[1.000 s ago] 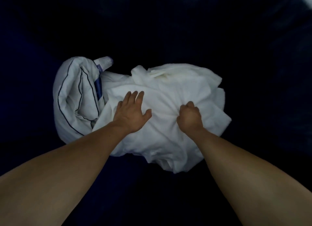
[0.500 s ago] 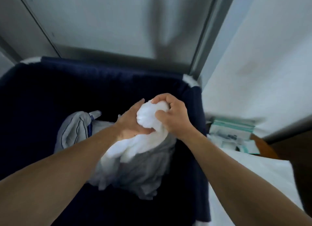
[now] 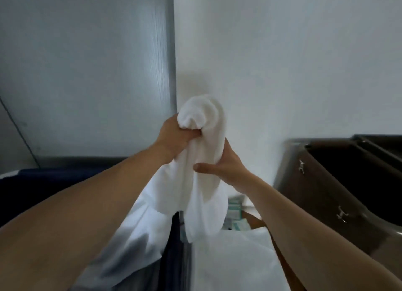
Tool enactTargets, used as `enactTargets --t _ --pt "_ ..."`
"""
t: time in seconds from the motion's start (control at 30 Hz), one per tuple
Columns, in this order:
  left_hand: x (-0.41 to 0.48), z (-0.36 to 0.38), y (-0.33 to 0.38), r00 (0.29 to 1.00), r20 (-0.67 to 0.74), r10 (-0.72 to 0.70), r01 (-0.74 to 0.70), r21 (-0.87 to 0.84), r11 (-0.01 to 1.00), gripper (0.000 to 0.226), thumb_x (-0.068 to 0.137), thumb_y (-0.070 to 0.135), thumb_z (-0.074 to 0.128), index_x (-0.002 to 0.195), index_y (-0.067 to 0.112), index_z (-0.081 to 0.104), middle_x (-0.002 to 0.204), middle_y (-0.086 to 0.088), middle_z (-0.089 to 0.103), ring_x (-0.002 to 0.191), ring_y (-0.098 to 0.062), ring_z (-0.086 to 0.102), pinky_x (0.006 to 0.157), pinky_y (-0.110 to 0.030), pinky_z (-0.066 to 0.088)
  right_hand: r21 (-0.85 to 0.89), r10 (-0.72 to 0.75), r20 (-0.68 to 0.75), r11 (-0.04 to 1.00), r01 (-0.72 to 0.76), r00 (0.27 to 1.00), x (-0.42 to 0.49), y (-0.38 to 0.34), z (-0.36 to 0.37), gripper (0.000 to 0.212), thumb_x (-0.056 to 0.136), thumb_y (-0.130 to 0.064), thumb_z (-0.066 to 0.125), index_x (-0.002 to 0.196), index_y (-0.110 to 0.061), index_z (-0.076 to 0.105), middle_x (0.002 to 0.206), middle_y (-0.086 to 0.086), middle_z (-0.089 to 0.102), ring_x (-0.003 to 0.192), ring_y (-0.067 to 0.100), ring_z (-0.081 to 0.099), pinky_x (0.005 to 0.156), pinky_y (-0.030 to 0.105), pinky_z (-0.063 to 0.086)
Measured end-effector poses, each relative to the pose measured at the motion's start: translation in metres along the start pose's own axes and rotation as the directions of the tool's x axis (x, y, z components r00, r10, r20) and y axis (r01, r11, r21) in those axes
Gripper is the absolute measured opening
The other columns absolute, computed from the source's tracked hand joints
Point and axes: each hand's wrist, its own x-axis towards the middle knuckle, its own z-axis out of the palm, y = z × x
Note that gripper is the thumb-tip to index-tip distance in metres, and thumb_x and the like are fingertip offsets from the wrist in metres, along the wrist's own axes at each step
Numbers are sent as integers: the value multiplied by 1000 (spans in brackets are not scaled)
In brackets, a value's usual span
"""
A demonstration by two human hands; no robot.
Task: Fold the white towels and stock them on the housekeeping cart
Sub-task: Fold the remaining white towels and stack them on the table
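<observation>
Towel (image 3: 202, 160), white, one piece: bunched and unfolded, held in the air before a pale wall (image 3: 282, 62), lower end hanging just above a navy bin edge (image 3: 174, 247) and loose white linen (image 3: 134, 236).

Progress, judged: early; in hand only, no fold begun, nothing seen stocked.

Remaining: shaking out, finding corners, folding, placing on cart; brown moulded unit (image 3: 326, 193) at right possibly that cart, not certain.

Left hand (image 3: 174, 136): uppermost, fingers curled tight round the bunched top, roll of cloth bulging above the fist.

Right hand (image 3: 224, 166): lower, just beside, wrapped round the hanging part, thumb (image 3: 201, 167) across the front, fingers hidden behind the cloth.

Forearms: both angled up and inward, converging on the cloth.
</observation>
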Motion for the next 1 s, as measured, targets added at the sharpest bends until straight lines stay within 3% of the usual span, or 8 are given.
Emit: enactTargets --t 0.13,0.2,0.3,0.43,0.57,0.73,0.9,1.0 --pt "5 60 79 988 80 132 -127 -62 990 21 59 45 73 80 43 71 78 21 73 71 4 69 63 -24 54 108 -33 -222 993 58 975 -10 -31 -42 93 55 -23 96 134 -31 47 124 -6 66 116 12 64 92 38 56" --pt "7 76 108 956 224 189 -176 -77 981 30 58 43 73 87 35 74 87 8 76 83 -6 72 73 -37 60 109 -34 -362 991 78 932 -13 -45 -62 74 56 -16 93 120 -28 60 108 -5 74 100 10 71 79 32 59" --pt "11 77 115 747 624 228 -123 -207 971 54 73 29 82 122 16 66 119 -15 69 111 -32 67 96 -55 53 203 83 -542 979 34 836 -23 -55 -87 54 56 -11 84 106 -28 68 94 -5 77 87 15 75 74 38 62" --pt "5 58 62 711 703 -11 98 -84 992 112 65 40 86 156 28 23 157 -3 36 136 -22 44 109 -42 42 367 210 -637 929 52 742 -34 -63 -97 38 64 -4 79 101 -14 74 93 6 78 92 31 74 82 48 61" --pt "-22 43 -22 511 850 -128 137 66 988 99 65 30 89 147 36 35 139 4 57 126 -20 57 103 -40 50 460 256 -632 884 87 731 -31 -78 -100 34 69 1 76 103 -1 73 99 17 76 93 36 73 84 52 60" --pt "-42 40 -87 508 812 -287 78 289 954 109 61 32 91 139 49 17 130 28 39 117 2 44 79 -10 49 483 267 -627 870 97 732 -25 -82 -106 31 70 -5 74 100 -2 72 95 15 77 96 37 73 88 53 58" --pt "-48 50 -128 620 720 -312 20 383 924 69 73 31 85 129 37 44 127 14 54 120 -13 52 101 -30 48 509 270 -606 854 105 748 -26 -73 -120 33 75 -6 69 107 0 70 107 19 72 110 42 67 101 59 49" --pt "-43 52 -132 705 661 -255 27 334 942 32 83 18 79 107 33 63 111 11 65 108 -14 62 92 -26 53 505 282 -646 854 121 709 -33 -65 -138 28 80 -4 66 108 -2 69 104 18 71 109 40 67 99 58 51"
